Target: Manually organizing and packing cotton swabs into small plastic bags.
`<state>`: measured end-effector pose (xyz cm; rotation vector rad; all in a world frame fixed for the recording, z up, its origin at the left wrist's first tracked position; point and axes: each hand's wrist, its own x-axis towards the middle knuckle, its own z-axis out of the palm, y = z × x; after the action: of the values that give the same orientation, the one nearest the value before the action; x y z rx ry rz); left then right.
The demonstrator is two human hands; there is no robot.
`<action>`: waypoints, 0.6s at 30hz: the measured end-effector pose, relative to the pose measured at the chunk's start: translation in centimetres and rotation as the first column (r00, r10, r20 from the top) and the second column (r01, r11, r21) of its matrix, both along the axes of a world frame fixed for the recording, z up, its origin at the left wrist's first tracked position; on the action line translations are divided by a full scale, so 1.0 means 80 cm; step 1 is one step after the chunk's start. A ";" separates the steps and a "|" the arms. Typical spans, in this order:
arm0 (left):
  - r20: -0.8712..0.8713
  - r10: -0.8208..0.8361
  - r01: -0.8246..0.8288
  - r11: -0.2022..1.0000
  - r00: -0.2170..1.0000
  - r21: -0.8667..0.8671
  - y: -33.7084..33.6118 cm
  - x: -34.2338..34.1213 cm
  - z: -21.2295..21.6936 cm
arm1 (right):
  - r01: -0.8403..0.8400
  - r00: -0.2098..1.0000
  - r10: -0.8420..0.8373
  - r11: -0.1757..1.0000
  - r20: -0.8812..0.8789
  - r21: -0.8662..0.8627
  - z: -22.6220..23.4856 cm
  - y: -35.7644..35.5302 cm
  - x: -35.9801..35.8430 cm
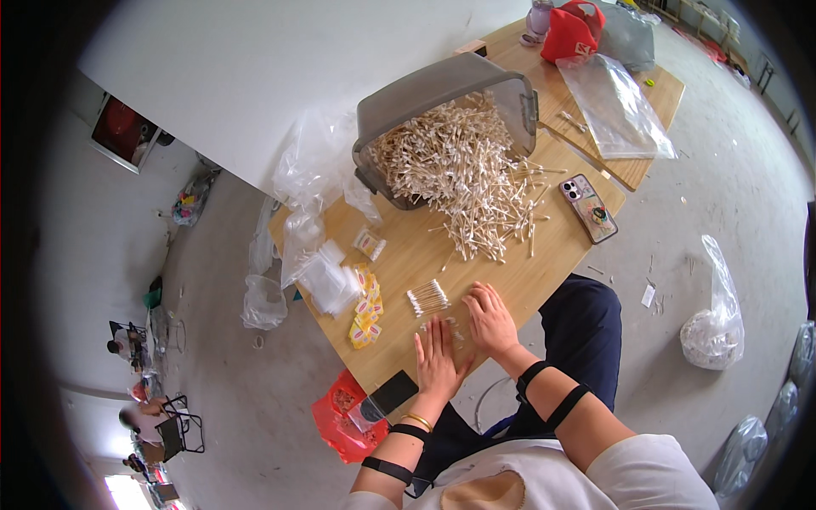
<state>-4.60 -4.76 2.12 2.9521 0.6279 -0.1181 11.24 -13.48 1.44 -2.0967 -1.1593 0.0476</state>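
The left hand point(437, 360), fingers outstretched, lies just beside a neat row of slim white cotton swabs point(427, 297); whether the curled right hand point(491, 323) grips anything, I can't tell.

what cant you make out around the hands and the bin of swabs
All in the head view:
Beneath the left hand and right hand: hidden by the hands themselves
Deeper inside the gray bin: covered by piled swabs
Fine print on the yellow cards: too small
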 end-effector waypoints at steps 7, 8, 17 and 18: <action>-0.063 -0.009 0.009 1.000 0.998 -0.002 0.003 0.006 0.005 | 0.004 1.000 -0.004 1.000 0.008 -0.007 -0.002 0.001 0.001; -0.065 -0.009 0.009 1.000 0.998 -0.001 0.004 0.008 0.005 | 0.004 1.000 -0.004 1.000 0.012 -0.010 -0.003 0.001 0.001; 0.009 0.006 -0.006 1.000 1.000 -0.012 0.004 0.006 0.006 | 0.005 1.000 -0.005 1.000 0.025 -0.013 -0.008 0.000 -0.001; -0.017 -0.038 0.038 0.999 0.999 0.000 0.005 0.001 0.001 | -0.001 1.000 0.001 1.000 0.028 -0.012 -0.007 0.000 -0.001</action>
<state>-4.52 -4.35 2.22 2.9675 0.5749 -0.1463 11.15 -13.46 0.84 -2.1134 -1.1793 0.0257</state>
